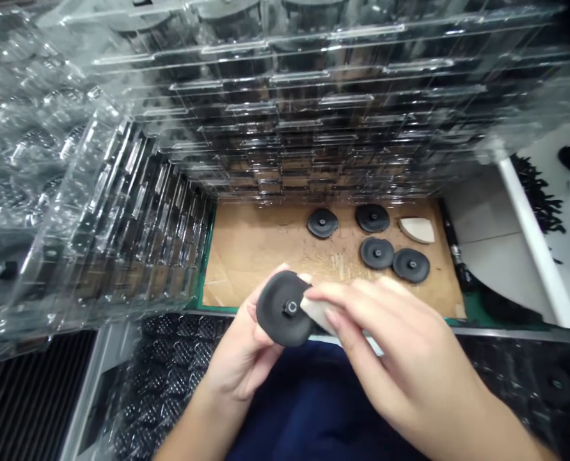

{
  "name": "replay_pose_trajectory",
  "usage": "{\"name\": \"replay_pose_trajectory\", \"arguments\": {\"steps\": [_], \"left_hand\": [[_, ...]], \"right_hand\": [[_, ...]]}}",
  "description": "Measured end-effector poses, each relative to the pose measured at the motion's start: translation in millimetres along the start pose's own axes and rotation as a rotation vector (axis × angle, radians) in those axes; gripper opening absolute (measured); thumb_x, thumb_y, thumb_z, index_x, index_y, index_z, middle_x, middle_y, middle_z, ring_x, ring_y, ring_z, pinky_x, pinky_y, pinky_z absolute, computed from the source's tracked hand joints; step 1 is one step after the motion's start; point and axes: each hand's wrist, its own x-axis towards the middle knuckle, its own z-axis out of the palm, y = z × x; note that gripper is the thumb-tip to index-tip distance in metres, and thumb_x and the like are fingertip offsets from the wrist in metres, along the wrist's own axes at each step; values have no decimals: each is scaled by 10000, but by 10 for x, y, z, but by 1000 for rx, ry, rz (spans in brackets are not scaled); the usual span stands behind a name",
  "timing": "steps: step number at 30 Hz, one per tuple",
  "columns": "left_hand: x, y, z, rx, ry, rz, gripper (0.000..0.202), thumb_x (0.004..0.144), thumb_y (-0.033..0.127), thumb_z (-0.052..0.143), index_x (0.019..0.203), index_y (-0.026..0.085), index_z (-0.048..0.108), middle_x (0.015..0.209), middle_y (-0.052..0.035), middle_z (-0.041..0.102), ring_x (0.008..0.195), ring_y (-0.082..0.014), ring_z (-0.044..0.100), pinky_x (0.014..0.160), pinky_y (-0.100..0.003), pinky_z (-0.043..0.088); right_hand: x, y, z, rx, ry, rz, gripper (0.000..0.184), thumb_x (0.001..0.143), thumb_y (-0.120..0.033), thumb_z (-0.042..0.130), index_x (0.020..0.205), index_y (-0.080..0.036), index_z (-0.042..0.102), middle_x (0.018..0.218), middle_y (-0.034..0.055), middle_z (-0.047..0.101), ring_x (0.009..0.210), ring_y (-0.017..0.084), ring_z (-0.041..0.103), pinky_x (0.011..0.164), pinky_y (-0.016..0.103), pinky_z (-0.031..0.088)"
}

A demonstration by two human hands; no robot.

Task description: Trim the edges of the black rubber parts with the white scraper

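My left hand (pixel 246 352) grips a rounded black disc-like part (pixel 277 317) by its edge, its face with a small raised hub turned up to me. Pinched between the thumb and fingers of my right hand (pixel 390 339) is a small off-white pad (pixel 320 312), perhaps a sponge wedge. Its tip lies right by the hub of the black part; whether it touches I cannot tell. Both hands are above the near edge of a brown cardboard sheet (pixel 246 256).
Several similar black parts (pixel 377 253) lie on the cardboard, beside another off-white wedge (pixel 418 229). Tall stacks of clear plastic trays (pixel 313 96) wall in the back, more trays (pixel 121 211) the left. A white panel (pixel 534 237) stands at the right.
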Motion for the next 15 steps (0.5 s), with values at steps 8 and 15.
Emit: {"name": "replay_pose_trajectory", "arguments": {"steps": [8, 15], "left_hand": [[-54, 6, -55, -9, -162, -81, 335, 655, 178, 764, 984, 220, 716, 983, 18, 740, 941, -190, 684, 881, -264, 498], [-112, 50, -128, -129, -164, -105, 383, 658, 195, 775, 1031, 247, 704, 1031, -18, 735, 932, -206, 699, 853, -254, 519]], "right_hand": [[309, 261, 101, 215, 52, -268, 306, 959, -171, 384, 1036, -236, 673, 769, 3, 657, 709, 133, 550, 669, 288, 407], [-369, 673, 606, 270, -74, 297, 247, 915, -253, 479, 1085, -202, 651, 1003, 67, 711, 869, 178, 666, 729, 288, 531]]}}
